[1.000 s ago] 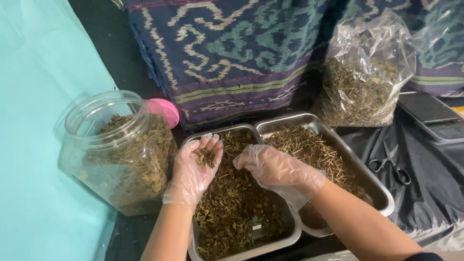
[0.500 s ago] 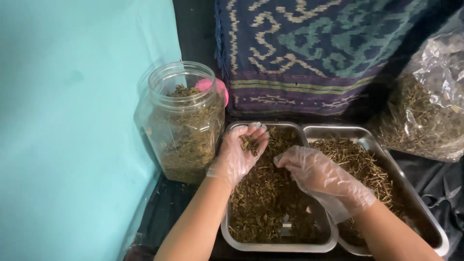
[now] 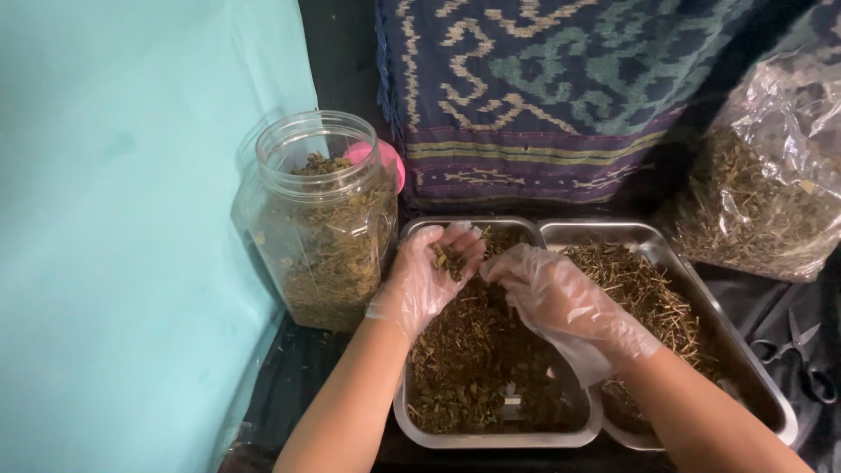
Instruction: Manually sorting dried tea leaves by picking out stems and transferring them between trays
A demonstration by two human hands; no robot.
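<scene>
Herbs (image 3: 477, 368) fill tray (image 3: 491, 435); L hand (image 3: 429, 271) cupped on a pinch, R hand (image 3: 547, 293) loosely open. Jar (image 3: 324, 223) approx. two-thirds full, lots left.

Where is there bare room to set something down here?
Bare dark tabletop in front of the jar, left of the left tray; another strip between right tray and scissors. Crowded: both trays full, both hands over them.

Two clear-gloved hands over a left steel tray (image 3: 412, 420) of dark dried leaves (image 3: 473, 368): left hand (image 3: 429, 276) cupped, holding leaves; right hand (image 3: 561, 302) fingers down. Adjacent right steel tray (image 3: 771, 385) of stems; clear plastic jar (image 3: 320, 228), part-filled; clear plastic bag (image 3: 771, 175); black-handled scissors (image 3: 802, 359).
</scene>
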